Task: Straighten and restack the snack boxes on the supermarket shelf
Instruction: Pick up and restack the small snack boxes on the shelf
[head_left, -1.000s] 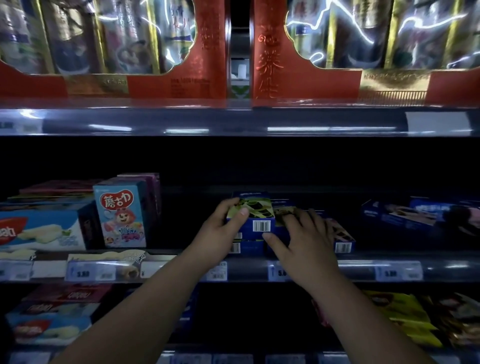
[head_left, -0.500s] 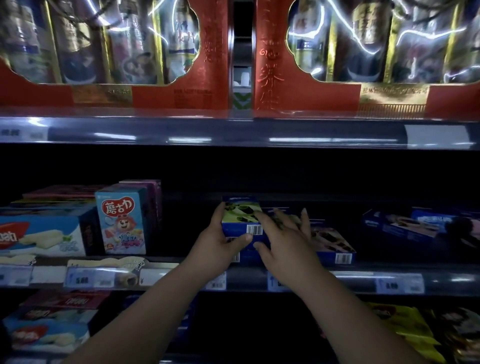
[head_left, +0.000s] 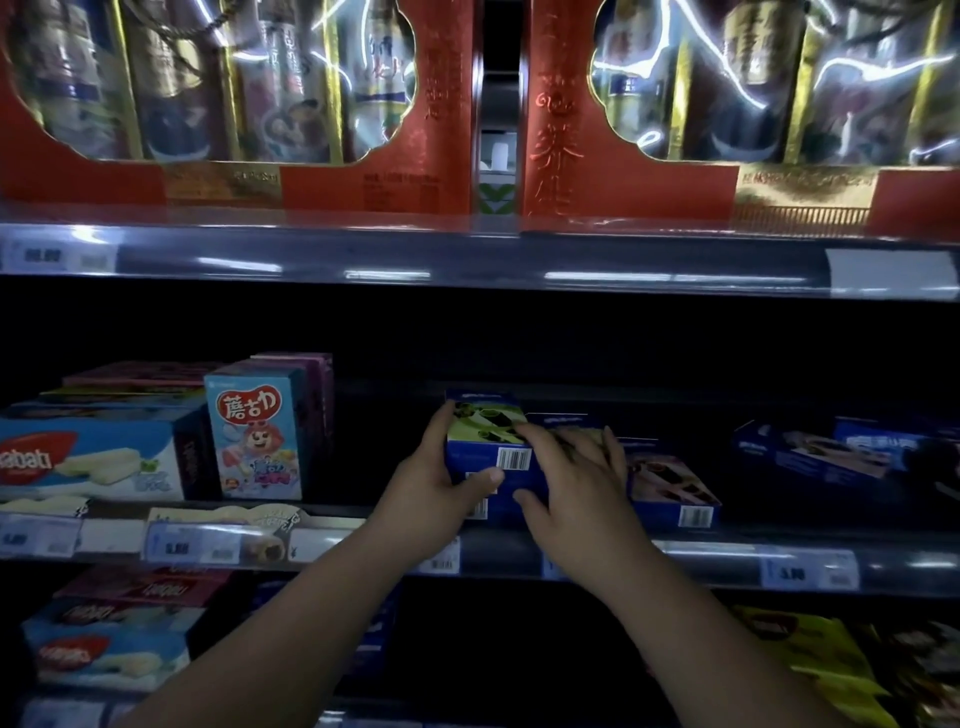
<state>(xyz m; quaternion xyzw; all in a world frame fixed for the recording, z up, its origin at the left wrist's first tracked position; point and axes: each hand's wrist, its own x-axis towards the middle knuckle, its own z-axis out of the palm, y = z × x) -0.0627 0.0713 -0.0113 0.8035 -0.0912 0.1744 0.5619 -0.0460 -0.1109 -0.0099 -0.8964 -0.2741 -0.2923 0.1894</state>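
**Top box gripped at left side, stack under adjustment**

Middle shelf (head_left: 519, 553) runs just below both hands. A blue-and-green snack box (head_left: 485, 439) sits atop a blue stack between them. Judged light, stiff cardboard, glossy and crushable; best held by opposite side walls. Left hand (head_left: 434, 486) grasps its left side, thumb under the front edge. Right hand (head_left: 576, 475) lies flat, fingers spread, on boxes just right; grasping nothing.

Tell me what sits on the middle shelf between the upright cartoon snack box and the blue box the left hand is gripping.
Nothing: the head view shows only dark bare shelf between the cartoon box and the blue box held by the left hand.
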